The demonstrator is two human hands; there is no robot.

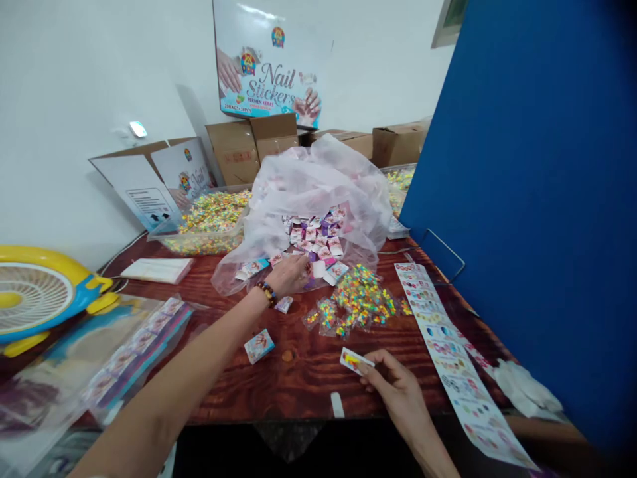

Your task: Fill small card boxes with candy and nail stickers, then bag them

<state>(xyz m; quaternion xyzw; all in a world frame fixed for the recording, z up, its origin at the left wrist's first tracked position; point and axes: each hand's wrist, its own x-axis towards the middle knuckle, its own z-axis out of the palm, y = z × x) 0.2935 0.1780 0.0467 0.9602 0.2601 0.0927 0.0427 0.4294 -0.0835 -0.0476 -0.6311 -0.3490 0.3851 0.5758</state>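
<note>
My left hand (292, 274), with a beaded bracelet at the wrist, reaches to the mouth of a large translucent plastic bag (318, 179) full of small printed boxes (321, 242). Its fingers are closed at a small box with a white flap (318, 269). Nearer the table's front edge, my right hand (393, 385) pinches a small white packet (356, 360) with yellow candy showing on it. Between the hands lies a pile of small candy sachets (361, 295). A light blue box (259, 346) rests on the wood below my left forearm's wrist.
A sticker strip (448, 352) runs down the right side beside a blue panel (512, 199). Candy fills a clear tub (209, 222) at the back left. A yellow and blue fan (40, 295) and a bag of boxes (134, 352) are at left.
</note>
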